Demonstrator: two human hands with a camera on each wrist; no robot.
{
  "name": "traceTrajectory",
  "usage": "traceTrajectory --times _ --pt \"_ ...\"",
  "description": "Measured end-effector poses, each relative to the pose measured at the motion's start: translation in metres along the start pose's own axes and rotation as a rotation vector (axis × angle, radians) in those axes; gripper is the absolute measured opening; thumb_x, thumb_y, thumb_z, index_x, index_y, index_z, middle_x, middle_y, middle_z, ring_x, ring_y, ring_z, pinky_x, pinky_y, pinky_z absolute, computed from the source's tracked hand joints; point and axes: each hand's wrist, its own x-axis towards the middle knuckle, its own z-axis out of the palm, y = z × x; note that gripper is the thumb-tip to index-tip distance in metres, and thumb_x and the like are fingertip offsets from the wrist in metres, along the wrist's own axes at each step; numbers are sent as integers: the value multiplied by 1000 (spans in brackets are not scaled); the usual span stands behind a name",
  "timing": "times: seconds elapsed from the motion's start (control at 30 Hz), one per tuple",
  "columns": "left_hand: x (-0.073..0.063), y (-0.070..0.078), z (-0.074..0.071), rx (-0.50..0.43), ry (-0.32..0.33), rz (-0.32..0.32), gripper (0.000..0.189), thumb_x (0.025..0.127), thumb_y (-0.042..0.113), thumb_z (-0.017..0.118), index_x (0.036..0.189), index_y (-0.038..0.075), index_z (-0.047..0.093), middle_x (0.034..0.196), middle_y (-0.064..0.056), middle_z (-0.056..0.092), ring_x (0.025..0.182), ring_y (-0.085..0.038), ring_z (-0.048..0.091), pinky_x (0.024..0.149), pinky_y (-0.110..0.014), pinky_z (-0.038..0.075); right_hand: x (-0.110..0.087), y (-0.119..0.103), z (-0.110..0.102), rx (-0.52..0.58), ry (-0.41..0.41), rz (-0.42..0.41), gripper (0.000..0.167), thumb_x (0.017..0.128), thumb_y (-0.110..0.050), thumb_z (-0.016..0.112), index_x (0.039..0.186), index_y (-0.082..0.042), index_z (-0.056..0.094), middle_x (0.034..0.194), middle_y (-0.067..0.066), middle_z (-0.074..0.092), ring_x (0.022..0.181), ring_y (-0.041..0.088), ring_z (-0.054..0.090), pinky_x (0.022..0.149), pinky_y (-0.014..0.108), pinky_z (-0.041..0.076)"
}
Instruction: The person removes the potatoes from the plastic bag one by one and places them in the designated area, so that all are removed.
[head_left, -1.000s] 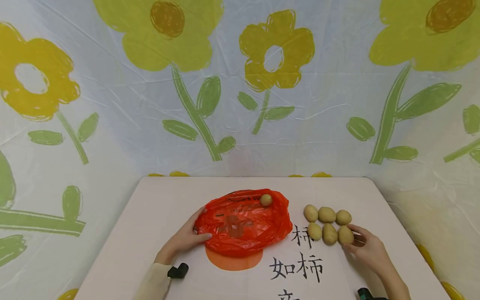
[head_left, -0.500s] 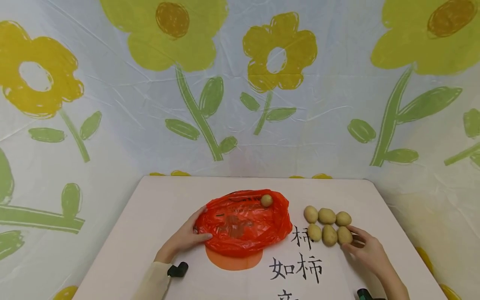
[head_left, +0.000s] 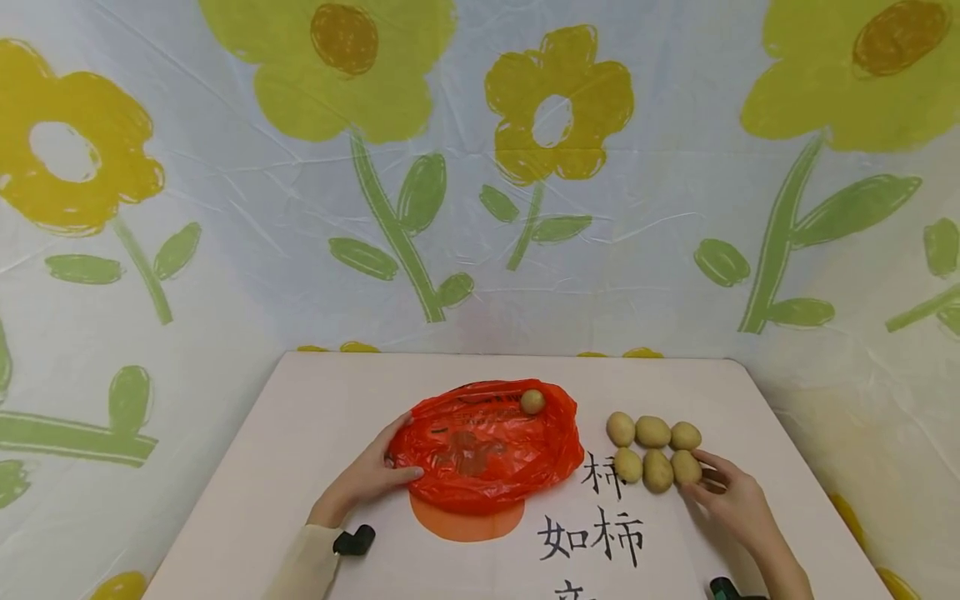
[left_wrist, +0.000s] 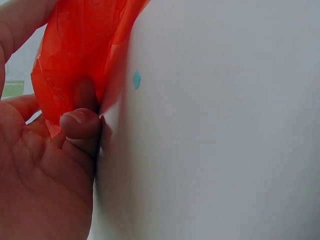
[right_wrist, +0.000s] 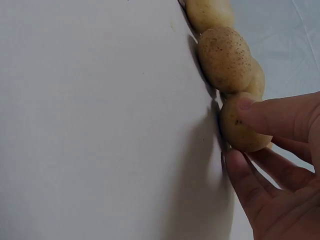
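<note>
A red plastic bag (head_left: 480,454) lies spread on the table, with one potato (head_left: 532,402) at its upper right part. My left hand (head_left: 367,473) holds the bag's left edge; in the left wrist view its fingers are curled at the red film (left_wrist: 75,50). To the right of the bag, several potatoes stand in two rows of three. My right hand (head_left: 738,502) grips the right-hand potato (head_left: 686,468) of the near row. In the right wrist view the thumb lies on this potato (right_wrist: 240,125) and fingers reach round its other side; it touches its neighbour (right_wrist: 225,60).
The pale table (head_left: 300,417) bears black brush characters (head_left: 592,537) and an orange printed shape (head_left: 468,525), partly under the bag. A flower-printed cloth (head_left: 630,275) rises behind the table and at both sides.
My right hand has shifted slightly to the left with the potato, which now sits close against the one beside it. The left hand and the bag have stayed in place.
</note>
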Motion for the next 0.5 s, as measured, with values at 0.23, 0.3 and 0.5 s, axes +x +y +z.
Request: traceTrajectory --times 0.23,0.3,0.5 --pt "-1 -3 0 -19 -3 -5 102 83 38 86 164 26 25 169 -4 27 156 -34 25 121 -58 35 0 -3 -3 -6 -49 18 62 86 -9 83 139 7 56 129 40 61 102 43 73 73 16 56" --pt "-1 -3 0 -17 -1 -4 101 83 38 86 164 26 26 169 -4 27 156 -34 25 120 -59 35 0 -5 -4 -1 -54 11 61 86 -10 82 139 7 55 128 41 61 104 43 72 72 15 56" --pt "-1 -2 -2 8 -10 -6 99 84 38 85 163 24 28 169 -8 25 155 -36 25 120 -60 35 2 -12 -7 -2 10 -80 55 84 -5 83 133 8 59 127 37 63 97 1 67 74 19 60"
